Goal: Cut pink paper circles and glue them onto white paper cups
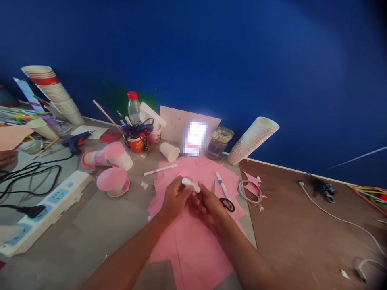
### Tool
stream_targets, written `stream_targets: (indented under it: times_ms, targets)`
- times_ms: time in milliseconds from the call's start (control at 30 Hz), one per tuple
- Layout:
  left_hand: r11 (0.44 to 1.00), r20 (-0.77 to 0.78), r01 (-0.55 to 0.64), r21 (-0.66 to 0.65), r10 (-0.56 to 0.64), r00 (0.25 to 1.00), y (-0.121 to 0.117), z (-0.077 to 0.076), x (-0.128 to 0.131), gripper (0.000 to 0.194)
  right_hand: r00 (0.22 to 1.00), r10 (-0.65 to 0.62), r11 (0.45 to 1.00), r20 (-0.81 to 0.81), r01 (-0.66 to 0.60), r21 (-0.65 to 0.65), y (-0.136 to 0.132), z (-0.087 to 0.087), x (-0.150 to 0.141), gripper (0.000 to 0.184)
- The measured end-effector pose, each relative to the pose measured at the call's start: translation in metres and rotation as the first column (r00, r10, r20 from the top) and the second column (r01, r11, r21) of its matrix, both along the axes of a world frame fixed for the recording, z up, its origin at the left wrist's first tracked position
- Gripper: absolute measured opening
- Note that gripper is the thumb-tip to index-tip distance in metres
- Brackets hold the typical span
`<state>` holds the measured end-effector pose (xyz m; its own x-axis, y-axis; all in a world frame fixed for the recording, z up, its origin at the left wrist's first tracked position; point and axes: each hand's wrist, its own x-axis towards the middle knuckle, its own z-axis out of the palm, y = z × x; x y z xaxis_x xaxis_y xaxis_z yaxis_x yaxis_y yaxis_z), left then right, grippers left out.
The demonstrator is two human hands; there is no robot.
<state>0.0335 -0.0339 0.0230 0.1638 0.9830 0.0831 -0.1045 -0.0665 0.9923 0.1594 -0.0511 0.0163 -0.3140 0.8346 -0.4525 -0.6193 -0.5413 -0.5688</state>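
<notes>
Below a blue wall (193, 60), a small white piece (190, 184) is pinched by the fingers of the left hand (175, 197) and right hand (211, 205), over pink paper (196, 249) at the clock's centre, seemingly unfinished, while pink-trimmed cups (106, 157) at ten o'clock appear already joined.

Was a small white roll (188, 182), roughly cylindrical and slightly uneven. Was pinched between left fingers (182, 194) and right fingers (206, 193) above pink paper (198, 245). Sloped down from left to right, partly covered by the grasp, too blurred for finer detail.
</notes>
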Motion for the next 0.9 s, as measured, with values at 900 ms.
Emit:
stream_targets:
  times_ms: [900]
  targets:
    - [0.978, -0.284, -0.107, 0.177, 0.155, 0.946, 0.020, -0.013, -0.015, 0.024, 0.916, -0.322, 0.904, -0.238, 0.372, 0.209, 0.010, 0.007, 0.020, 0.019]
